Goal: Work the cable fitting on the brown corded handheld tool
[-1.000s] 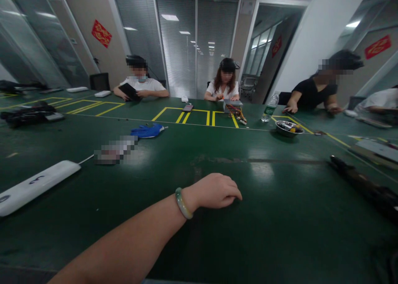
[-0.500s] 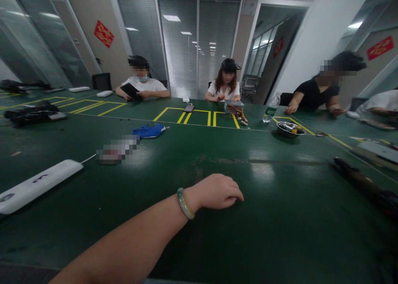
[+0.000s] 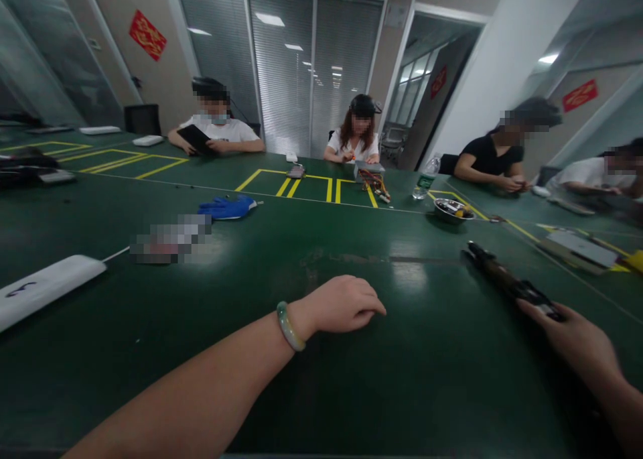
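A long, slim, black-and-brown implement [image 3: 502, 279] extends over the green table [image 3: 402, 392], on the near side of the round, shiny metal bowl [image 3: 451, 218]. The right hand's [image 3: 577, 342] grip is closed around the implement's nearer part. The left hand [image 3: 346, 305], nearer than the bowl and left of it, has loosely bent fingers; its hidden palm's contents cannot be determined.

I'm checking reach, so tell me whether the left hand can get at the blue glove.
Probably yes: only tabletop shows between the left hand and the blue glove, though a stretch may be needed.
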The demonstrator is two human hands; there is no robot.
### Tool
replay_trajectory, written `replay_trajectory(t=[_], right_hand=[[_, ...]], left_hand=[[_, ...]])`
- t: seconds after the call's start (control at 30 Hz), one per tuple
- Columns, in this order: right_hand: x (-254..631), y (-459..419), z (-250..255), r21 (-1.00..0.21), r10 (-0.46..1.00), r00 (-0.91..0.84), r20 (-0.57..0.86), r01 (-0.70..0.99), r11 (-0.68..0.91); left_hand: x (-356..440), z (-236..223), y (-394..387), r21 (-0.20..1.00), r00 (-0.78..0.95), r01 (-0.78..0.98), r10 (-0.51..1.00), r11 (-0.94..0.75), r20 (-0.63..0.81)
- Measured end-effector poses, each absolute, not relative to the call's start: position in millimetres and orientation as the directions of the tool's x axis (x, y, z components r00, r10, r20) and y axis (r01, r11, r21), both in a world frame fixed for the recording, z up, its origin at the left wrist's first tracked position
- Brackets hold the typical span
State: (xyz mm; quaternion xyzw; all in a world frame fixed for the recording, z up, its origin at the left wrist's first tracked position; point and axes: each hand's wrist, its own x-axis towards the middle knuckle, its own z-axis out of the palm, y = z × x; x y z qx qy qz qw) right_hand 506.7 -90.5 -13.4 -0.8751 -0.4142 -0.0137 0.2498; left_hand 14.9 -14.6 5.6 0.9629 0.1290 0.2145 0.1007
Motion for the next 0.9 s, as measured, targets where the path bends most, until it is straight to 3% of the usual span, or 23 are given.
replay_trajectory(t=[0.1, 0.23, 0.37, 0.47, 0.57, 0.73, 0.8, 0.9], right_hand=[[447.9, -77.2, -14.5, -0.403, 0.854, 0.500, 0.142, 0.817, -0.412], [345.2, -53.6, -9.6, -0.485, 0.984, 0.088, 0.153, 0.875, -0.003], [247.4, -26.8, -6.0, -0.470, 0.920, -0.329, 0.213, 0.791, 0.392], [188.9, -9.2, -9.9, -0.391, 0.859, -0.446, 0.253, 0.765, 0.512], [156.7, 2.3, -15.7, -0.384, 0.862, -0.439, 0.254, 0.772, 0.506], [179.2, 0.7, -2.2, -0.495, 0.920, -0.338, 0.200, 0.775, 0.393], [206.7, -8.7, 12.7, -0.470, 0.978, -0.198, 0.063, 0.859, 0.204], [246.3, -31.9, 34.6, -0.301, 0.961, -0.060, -0.268, 0.953, -0.025]], left_hand=[[15.1, 6.3, -15.5, 0.233, 0.844, 0.231, 0.314, -0.945, 0.435], [15.3, 6.9, -16.1, 0.233, 0.741, 0.377, 0.443, -0.896, 0.505], [13.2, 5.3, -11.9, 0.242, 0.585, 0.566, 0.591, -0.788, 0.555], [7.5, 2.0, -5.3, 0.206, 0.521, 0.665, 0.643, -0.718, 0.560], [0.5, -2.4, 2.4, 0.169, 0.506, 0.721, 0.677, -0.672, 0.534], [-2.8, -7.5, 9.0, 0.177, 0.476, 0.765, 0.728, -0.620, 0.493], [-1.4, -7.2, 8.7, 0.190, 0.471, 0.769, 0.742, -0.610, 0.477], [0.5, -5.1, 7.7, 0.198, 0.461, 0.784, 0.766, -0.588, 0.449]])
